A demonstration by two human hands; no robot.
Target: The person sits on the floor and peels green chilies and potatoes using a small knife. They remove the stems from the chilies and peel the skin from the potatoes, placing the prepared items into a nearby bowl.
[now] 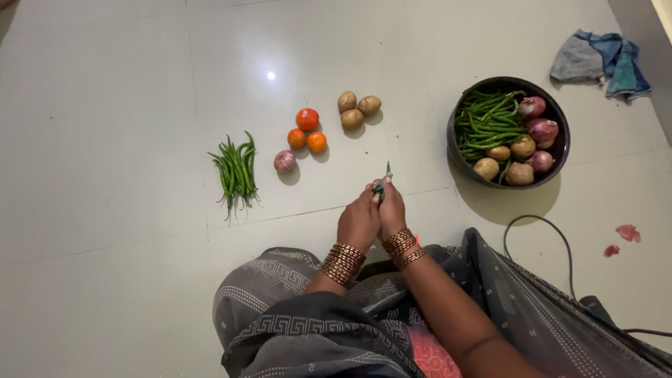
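Note:
My left hand and my right hand are pressed together in front of my lap, both pinching one green chilli whose tip sticks up past my fingers. Bangles ring both wrists. On the floor to the left lies a bunch of green chillies. Beyond my hands sit a small onion, three tomatoes and three potatoes.
A dark round bowl at the right holds green chillies, potatoes and red onions. A grey-blue cloth lies at the far right. A black cable curves past my patterned grey garment. Red scraps lie at the right.

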